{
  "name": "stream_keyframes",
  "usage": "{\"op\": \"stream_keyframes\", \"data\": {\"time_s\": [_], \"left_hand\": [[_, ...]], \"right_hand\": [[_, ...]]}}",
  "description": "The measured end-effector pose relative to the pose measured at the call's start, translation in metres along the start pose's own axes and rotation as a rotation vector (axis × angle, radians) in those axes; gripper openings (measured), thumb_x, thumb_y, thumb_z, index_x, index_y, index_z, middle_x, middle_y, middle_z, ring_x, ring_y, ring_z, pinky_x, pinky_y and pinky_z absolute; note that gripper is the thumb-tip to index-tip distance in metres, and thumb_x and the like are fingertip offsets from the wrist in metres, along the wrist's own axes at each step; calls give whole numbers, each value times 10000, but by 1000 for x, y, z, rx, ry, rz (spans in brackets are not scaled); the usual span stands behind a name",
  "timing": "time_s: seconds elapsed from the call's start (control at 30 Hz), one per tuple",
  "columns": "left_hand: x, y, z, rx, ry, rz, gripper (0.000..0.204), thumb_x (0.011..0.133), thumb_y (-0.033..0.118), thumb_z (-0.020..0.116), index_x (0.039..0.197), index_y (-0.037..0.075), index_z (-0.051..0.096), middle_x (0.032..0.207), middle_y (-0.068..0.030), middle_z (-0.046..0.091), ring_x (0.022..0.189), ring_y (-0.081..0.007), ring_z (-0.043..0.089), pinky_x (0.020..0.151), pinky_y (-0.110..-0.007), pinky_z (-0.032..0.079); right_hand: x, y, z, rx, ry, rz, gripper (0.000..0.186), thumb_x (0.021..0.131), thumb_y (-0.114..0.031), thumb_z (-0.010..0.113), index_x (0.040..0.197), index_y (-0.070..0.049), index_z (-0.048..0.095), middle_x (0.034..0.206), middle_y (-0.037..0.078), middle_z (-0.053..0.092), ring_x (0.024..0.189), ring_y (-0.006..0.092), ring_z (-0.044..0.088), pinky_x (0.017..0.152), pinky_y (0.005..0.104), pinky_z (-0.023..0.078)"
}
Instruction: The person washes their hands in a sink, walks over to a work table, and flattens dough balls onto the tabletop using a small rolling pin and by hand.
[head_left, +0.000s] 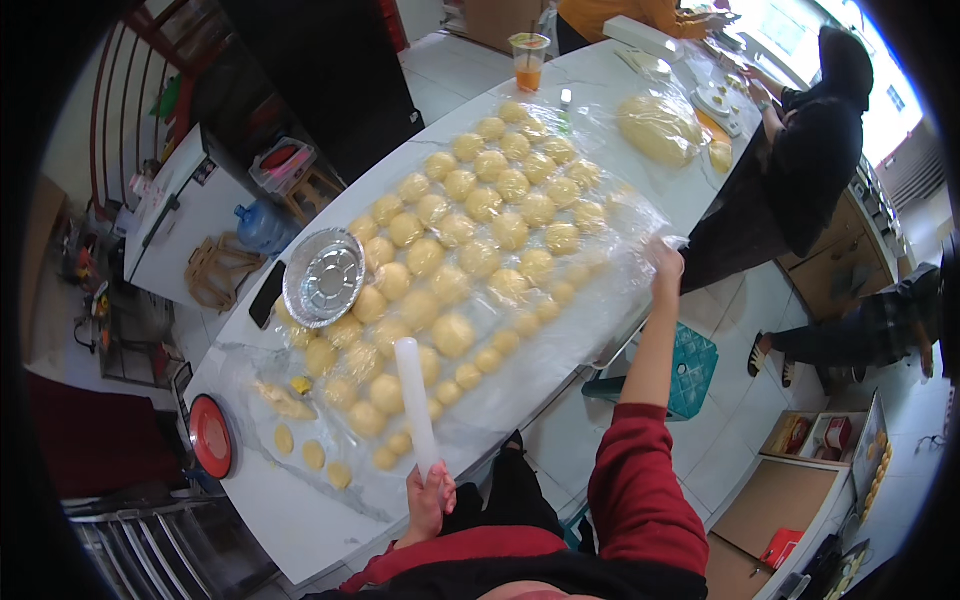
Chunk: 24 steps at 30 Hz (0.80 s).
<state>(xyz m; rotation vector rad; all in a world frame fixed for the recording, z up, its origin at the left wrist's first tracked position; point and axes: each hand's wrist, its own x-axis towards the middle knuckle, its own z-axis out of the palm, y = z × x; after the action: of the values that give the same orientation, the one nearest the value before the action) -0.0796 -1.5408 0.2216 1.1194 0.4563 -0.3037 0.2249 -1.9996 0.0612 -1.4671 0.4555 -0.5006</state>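
My left hand [428,500] is wrapped round the lower end of a white rolling pin [413,395], which points up and away over the near edge of the table. To the right, my outstretched right hand [665,258] pinches the edge of a clear plastic sheet [625,245]. Under that sheet lie rows of round yellow dough balls [480,258], with a line of smaller ones [488,360] along the near side. Several flattened dough discs [314,455] and a torn dough piece [285,402] rest at the table's left end.
A foil pan [325,278] sits at the dough's left edge, beside a black phone [266,295]. A red plate [210,436] is at the left corner. Farther back are a drink cup [528,62] and a large wrapped dough mass [660,130]. A person in black [815,150] stands right; a teal stool [692,372] stands below.
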Motion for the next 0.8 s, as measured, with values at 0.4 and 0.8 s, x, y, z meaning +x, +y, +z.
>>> {"op": "stream_keyframes", "data": {"time_s": [0.4, 0.8], "left_hand": [[-91, 59, -222, 101, 340, 270, 290, 884, 323, 421, 815, 42, 448, 490, -2, 387, 358, -63, 348, 340, -195, 287], [-199, 16, -445, 1129, 952, 420, 309, 799, 176, 546, 1088, 75, 505, 841, -63, 552, 793, -213, 513, 765, -350, 367]], "right_hand": [[-439, -105, 172, 555, -773, 335, 335, 783, -2, 498, 1117, -5, 470, 1107, 96, 493, 998, 159, 482, 830, 254, 411], [-743, -110, 308, -583, -1607, -654, 745, 670, -220, 654, 1299, -111, 268, 1392, 155, 146, 1299, 322, 59, 1010, 523, -40]]}}
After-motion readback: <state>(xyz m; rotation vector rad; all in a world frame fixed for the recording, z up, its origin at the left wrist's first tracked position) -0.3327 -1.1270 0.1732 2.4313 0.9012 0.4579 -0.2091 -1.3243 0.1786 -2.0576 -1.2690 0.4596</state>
